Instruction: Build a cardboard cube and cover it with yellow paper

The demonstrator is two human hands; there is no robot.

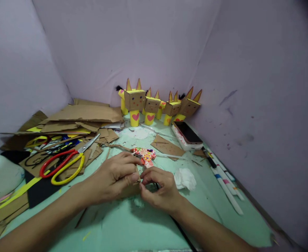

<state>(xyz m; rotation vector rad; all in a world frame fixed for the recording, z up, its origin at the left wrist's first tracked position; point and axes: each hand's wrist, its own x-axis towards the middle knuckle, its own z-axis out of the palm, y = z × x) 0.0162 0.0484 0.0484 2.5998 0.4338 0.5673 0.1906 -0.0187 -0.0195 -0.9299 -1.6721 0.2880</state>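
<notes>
My left hand [117, 176] is closed around a small brown cardboard piece [131, 190], its thumb along the upper edge. At the right end of that piece, my right hand [159, 187] pinches the edge between thumb and fingers; the fingertips partly hide what is there. Just beyond both hands lies a floral-patterned glue gun [146, 154], with a clear glue stick [169, 156] out of its back. A dark cord [182, 232] runs under my right wrist toward the near edge.
Scissors [80, 150] with red and yellow handles rest on cardboard scraps [83, 113] at left. Several yellow cardboard animals [134, 101] stand at the back. A phone [188, 132] lies on a white box, near crumpled tissue [185, 178] and markers [227, 190] at right.
</notes>
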